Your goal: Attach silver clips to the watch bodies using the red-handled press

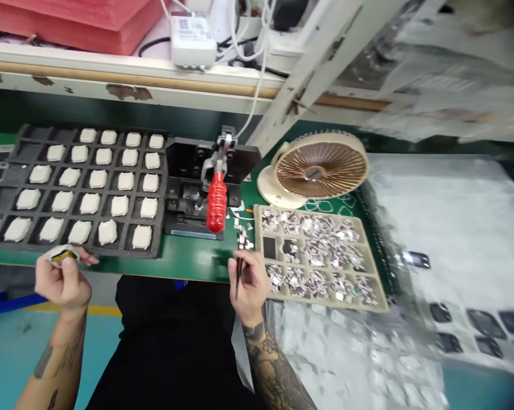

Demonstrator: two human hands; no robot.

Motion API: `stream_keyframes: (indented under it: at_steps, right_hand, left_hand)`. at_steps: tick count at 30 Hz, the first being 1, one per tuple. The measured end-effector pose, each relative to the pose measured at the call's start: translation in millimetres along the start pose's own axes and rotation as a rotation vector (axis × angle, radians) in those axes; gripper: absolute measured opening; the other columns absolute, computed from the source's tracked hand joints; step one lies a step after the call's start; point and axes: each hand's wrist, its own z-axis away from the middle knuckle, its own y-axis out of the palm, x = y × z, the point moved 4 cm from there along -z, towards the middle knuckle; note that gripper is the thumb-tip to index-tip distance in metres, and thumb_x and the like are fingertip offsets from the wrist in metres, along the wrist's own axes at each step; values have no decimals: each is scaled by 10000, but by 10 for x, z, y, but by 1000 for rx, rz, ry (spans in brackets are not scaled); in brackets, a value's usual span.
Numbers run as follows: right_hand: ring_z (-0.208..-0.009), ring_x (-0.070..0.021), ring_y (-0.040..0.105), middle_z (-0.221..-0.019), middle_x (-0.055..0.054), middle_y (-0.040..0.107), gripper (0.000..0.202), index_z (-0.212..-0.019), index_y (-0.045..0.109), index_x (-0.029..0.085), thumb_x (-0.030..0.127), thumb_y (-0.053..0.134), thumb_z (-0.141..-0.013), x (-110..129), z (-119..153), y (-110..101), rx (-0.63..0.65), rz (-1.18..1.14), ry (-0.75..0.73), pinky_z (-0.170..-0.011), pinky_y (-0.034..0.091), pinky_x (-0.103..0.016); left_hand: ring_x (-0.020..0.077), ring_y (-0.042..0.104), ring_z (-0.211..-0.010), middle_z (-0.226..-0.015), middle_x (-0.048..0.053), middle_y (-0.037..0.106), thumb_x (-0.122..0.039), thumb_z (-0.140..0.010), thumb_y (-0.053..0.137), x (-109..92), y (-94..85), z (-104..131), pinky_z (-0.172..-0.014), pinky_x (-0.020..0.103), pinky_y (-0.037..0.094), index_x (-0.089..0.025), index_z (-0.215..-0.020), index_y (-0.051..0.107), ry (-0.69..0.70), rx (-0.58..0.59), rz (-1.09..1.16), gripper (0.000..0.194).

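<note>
My left hand [64,280] holds a small white part [61,254] with a yellow and dark inside, just in front of the black compartment tray [163,171]. That tray carries several rows of white rounded parts [98,179]. My right hand [249,283] grips dark tweezers [238,272], their tips pointing down, at the front edge of the green mat. Just beyond it lie a few small silvery pieces [242,238]. To its right sits a beige tray [380,296] filled with several small silvery parts [325,228].
A black toggle-clamp jig [188,188] with a red handle [216,202] stands between the two trays. A beige desk fan [320,165] lies tilted behind the beige tray. Clear plastic sheets [444,228] with dark parts cover the right side. A shelf with cables runs overhead.
</note>
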Motion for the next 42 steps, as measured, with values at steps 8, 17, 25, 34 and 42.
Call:
stream_keyframes:
  at_steps: [8, 17, 25, 34, 42]
  right_hand:
    - [-803, -199, 768, -1044, -73, 786, 294, -1253, 819, 241, 134, 724, -996, 323, -118, 68, -153, -210, -75, -704, 635, -372]
    - [-887, -227, 793, -1006, -67, 806, 166, -1146, 782, 236, 189, 660, -1044, 447, -87, 380, -27, -257, -58, -769, 676, -412]
    - [-933, -247, 787, -1005, -75, 804, 173, -1143, 774, 263, 194, 663, -1030, 400, -43, 342, 42, -149, -68, -813, 676, -465]
    - [-907, -226, 787, -988, -77, 792, 125, -1085, 753, 235, 280, 637, -1069, 302, -64, 367, 54, -233, 110, -787, 673, -407]
    - [-928, -242, 778, -977, -63, 767, 121, -1120, 768, 254, 269, 672, -1048, 335, -10, 170, -113, -346, 46, -790, 679, -425]
  left_hand:
    - [240, 846, -865, -1087, 136, 838, -340, -1033, 748, -628, 502, 446, -707, 305, 654, -164, -1152, 715, -233, 491, 165, 216]
    - [188, 816, -718, -992, 89, 810, -467, -1080, 682, -753, 1486, 1173, -599, 232, 588, -181, -1451, 580, -638, 898, 579, 480]
    - [189, 820, -734, -984, 68, 817, -417, -1076, 701, -878, 1522, 1161, -628, 244, 617, -187, -1461, 598, -574, 935, 596, 461]
    - [198, 818, -742, -978, 74, 822, -414, -1072, 701, -847, 1540, 1186, -644, 272, 627, -182, -1460, 635, -559, 939, 568, 457]
    - [213, 827, -720, -958, 81, 804, -452, -1050, 735, -849, 1662, 1192, -605, 258, 612, -172, -1424, 598, -707, 880, 678, 486]
